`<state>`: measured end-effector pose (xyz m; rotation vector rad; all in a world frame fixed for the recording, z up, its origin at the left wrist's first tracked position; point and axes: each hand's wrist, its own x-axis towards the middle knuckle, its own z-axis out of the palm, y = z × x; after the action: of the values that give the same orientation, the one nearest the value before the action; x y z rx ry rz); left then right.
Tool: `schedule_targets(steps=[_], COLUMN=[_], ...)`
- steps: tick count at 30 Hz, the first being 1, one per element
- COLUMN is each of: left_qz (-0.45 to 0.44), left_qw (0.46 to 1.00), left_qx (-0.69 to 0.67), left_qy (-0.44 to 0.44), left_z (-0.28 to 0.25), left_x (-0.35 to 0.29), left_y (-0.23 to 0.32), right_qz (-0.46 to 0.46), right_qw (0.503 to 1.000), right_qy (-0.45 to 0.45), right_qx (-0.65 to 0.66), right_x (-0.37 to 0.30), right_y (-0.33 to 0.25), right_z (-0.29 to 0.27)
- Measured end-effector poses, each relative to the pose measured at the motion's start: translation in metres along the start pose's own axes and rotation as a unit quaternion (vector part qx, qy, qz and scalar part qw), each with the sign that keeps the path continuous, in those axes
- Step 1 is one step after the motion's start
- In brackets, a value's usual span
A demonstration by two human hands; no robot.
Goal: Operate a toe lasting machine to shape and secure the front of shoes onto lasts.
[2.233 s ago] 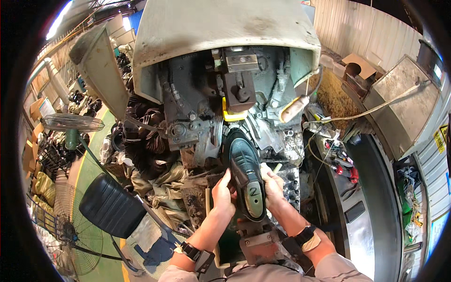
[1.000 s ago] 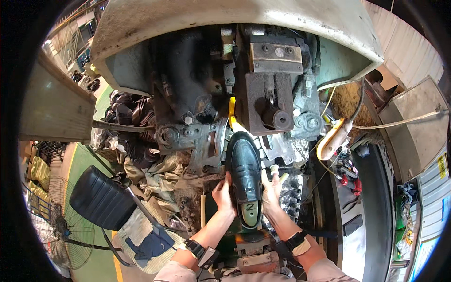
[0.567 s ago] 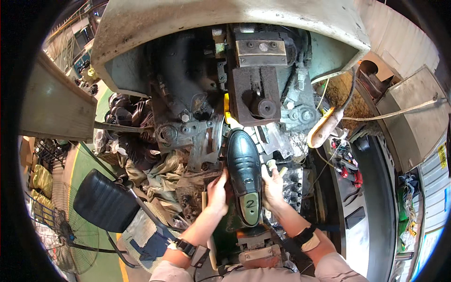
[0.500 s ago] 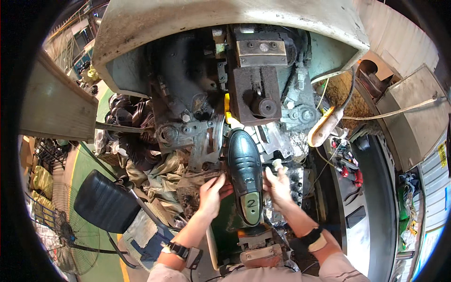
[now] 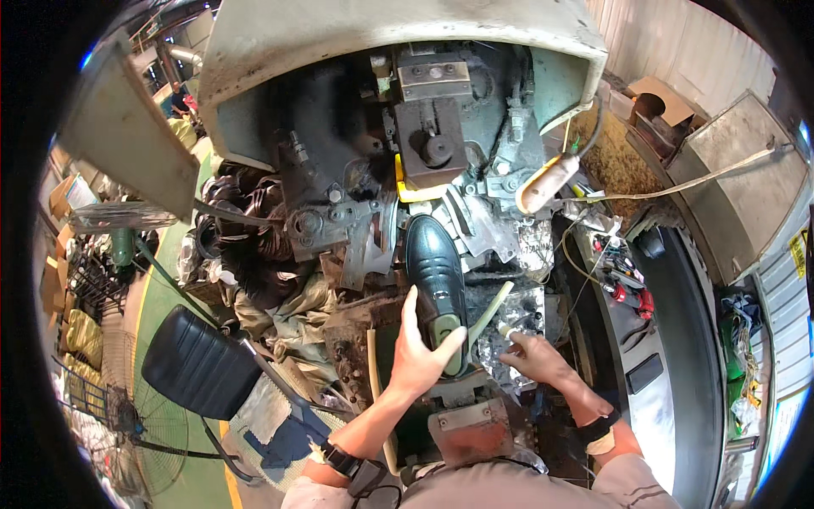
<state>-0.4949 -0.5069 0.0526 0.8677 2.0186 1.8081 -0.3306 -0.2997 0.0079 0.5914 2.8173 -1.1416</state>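
A black leather shoe (image 5: 434, 263) lies toe away from me under the machine head, with a green shoe last (image 5: 449, 329) showing in its heel opening. My left hand (image 5: 417, 355) grips the heel end, its thumb across the last and its index finger along the left side. Right of the shoe, my right hand (image 5: 543, 360) is closed, with a small whitish piece (image 5: 506, 330) at its fingertips; its exact kind is unclear. Between that hand and the shoe rises a pale flat strip (image 5: 490, 312), whose lower end is hidden.
The machine's dark block (image 5: 431, 140) with a round boss overhangs the toe, and metal plates (image 5: 479, 225) lie just beyond. A lamp with a pale housing (image 5: 547, 182) hangs at the right. A black chair (image 5: 202, 363) and a fan (image 5: 140, 424) stand left.
My left hand has shifted from beside the shoe onto its heel. My right hand has drawn away to the right and nearer me. The pale strip now shows beside the shoe.
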Motion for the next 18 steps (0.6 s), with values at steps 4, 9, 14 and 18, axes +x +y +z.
schedule_targets(steps=[4, 9, 14, 18], left_qz=[0.016, 0.004, -0.02, -0.028], left_qw=[0.981, 0.974, 0.976, 0.973], left_qx=[0.149, 0.155, 0.151, 0.162], left_qy=[0.123, 0.167, 0.157, 0.162], left_z=[0.036, 0.047, 0.046, 0.048], left_x=[0.0, 0.002, 0.0, 0.001], left_y=[0.015, 0.006, 0.003, 0.006], right_qz=[-0.003, -0.028, -0.028, -0.086], right_qw=[0.993, 0.99, 0.988, 0.979], right_qy=[0.115, 0.097, 0.119, 0.116], right_qx=[-0.007, -0.103, -0.092, -0.145], right_x=[0.009, 0.002, 0.003, 0.003], right_y=[-0.001, 0.001, 0.002, 0.004], right_z=[0.006, 0.011, 0.014, 0.015])
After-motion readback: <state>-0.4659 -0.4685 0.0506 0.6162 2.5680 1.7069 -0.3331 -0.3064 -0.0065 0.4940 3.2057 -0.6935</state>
